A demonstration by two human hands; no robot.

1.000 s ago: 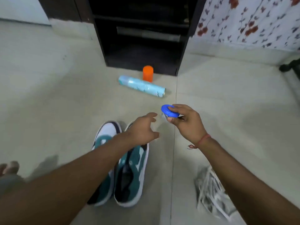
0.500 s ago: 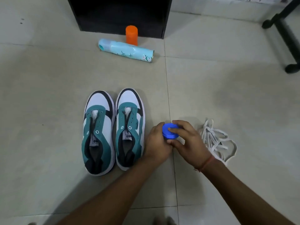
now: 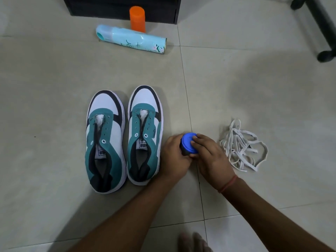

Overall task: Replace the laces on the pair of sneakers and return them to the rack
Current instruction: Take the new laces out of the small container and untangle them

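Note:
Two teal, white and black sneakers stand side by side on the tiled floor with toes pointing away, the left sneaker (image 3: 105,142) and the right sneaker (image 3: 144,135), both without laces. A heap of white laces (image 3: 242,146) lies on the floor to the right. Between them, just right of the right sneaker, both hands hold a small dark jar with a blue lid (image 3: 189,143). My left hand (image 3: 172,157) wraps the jar's body. My right hand (image 3: 211,159) grips the blue lid from above.
A light blue spray can (image 3: 131,40) lies on its side near the black rack (image 3: 120,8) at the top. An orange cylinder (image 3: 137,19) stands in front of the rack. A black furniture leg (image 3: 320,24) crosses the top right corner.
The camera tilted down and closer to the floor. My left hand came to the jar and now wraps its body, while my right hand stays on the blue lid.

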